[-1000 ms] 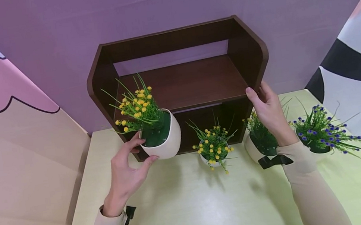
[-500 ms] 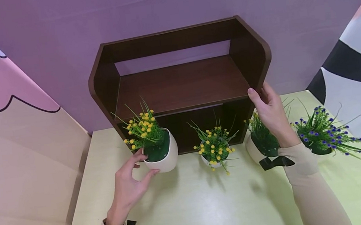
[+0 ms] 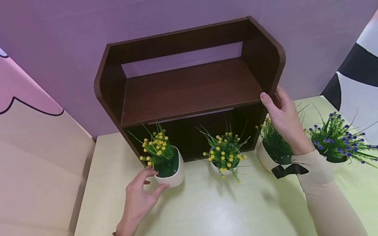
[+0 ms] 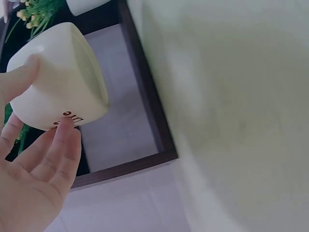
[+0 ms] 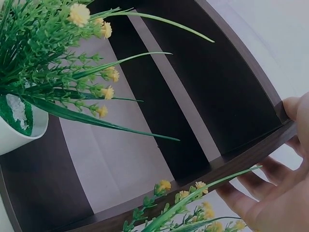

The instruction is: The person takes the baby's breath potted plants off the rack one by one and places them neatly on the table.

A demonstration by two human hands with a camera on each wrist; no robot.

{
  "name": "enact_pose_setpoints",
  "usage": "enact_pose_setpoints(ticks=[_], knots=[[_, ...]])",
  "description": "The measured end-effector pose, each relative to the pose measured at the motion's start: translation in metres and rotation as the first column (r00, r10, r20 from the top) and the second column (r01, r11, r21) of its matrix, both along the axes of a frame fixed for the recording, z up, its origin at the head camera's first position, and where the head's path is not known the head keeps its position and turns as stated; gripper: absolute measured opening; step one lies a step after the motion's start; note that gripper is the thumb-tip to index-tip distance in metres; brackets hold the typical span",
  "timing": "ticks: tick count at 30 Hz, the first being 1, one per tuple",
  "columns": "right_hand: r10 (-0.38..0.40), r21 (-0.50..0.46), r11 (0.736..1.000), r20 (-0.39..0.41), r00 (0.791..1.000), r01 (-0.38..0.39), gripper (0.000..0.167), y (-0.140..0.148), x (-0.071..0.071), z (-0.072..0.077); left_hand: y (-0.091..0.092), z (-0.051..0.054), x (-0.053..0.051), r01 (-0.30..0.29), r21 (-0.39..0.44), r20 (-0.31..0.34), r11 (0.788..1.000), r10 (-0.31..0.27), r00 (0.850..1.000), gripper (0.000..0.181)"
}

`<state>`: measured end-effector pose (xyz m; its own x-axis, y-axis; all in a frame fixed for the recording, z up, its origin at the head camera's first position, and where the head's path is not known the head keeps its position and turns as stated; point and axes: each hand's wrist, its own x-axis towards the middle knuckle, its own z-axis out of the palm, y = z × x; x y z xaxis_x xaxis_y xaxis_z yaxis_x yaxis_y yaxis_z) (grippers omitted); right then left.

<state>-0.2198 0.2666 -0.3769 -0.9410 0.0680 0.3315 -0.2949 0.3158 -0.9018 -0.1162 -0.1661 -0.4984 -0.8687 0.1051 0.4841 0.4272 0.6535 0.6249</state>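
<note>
My left hand [image 3: 139, 198] grips a white flowerpot [image 3: 176, 179] with yellow artificial flowers [image 3: 157, 144] by its rim and side. In the head view this pot is before the left part of the dark brown shelf's [image 3: 189, 88] lower compartment. In the left wrist view, thumb and fingers span the pot [image 4: 53, 79], its underside shows and dark lettering is partly covered. My right hand [image 3: 285, 120] grips the shelf's right side panel, thumb on the front and fingers behind. A second yellow-flowered pot [image 3: 226, 171] stands at the middle of the lower compartment.
Right of the shelf are another white pot [image 3: 265, 157], partly hidden by my right forearm, and a plant with blue-purple flowers [image 3: 340, 140]. The pale table [image 3: 205, 218] spreads in front. A purple wall covering [image 3: 175, 5] is behind the shelf.
My left hand has lowered the flowerpot from in front of the upper shelf board to before the lower compartment. My right hand stays on the side panel.
</note>
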Motion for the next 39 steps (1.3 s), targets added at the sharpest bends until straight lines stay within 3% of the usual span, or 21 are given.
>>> enact_pose_setpoints(ticks=[8,15,24,29,32,39], knots=[[0.002,0.013,1.000,0.020,1.000,-0.002,0.056,0.001,0.000,-0.001,-0.003,-0.014,0.001,-0.038,-0.012,0.052,0.999,0.038,0.998,0.043],[-0.006,0.017,1.000,0.024,1.000,0.005,0.056,0.002,0.000,0.000,-0.005,-0.016,0.000,-0.021,-0.041,0.120,0.999,0.025,0.992,0.042],[-0.007,0.005,1.000,0.029,1.000,0.007,0.056,0.002,0.001,0.000,-0.003,-0.016,0.000,-0.027,-0.072,0.250,0.997,0.044,0.967,0.040],[-0.007,0.004,1.000,0.026,1.000,0.007,0.056,0.003,0.002,0.001,-0.002,-0.014,0.001,-0.055,-0.065,0.340,0.996,0.073,0.938,0.042],[-0.010,0.005,1.000,0.027,1.000,0.010,0.056,0.003,0.003,0.001,-0.001,-0.014,0.001,-0.056,-0.071,0.342,0.996,0.077,0.937,0.041],[-0.010,-0.002,1.000,0.025,1.000,0.010,0.055,0.003,0.005,0.001,0.001,-0.017,0.003,-0.045,-0.148,0.276,0.988,0.085,0.957,0.040]])
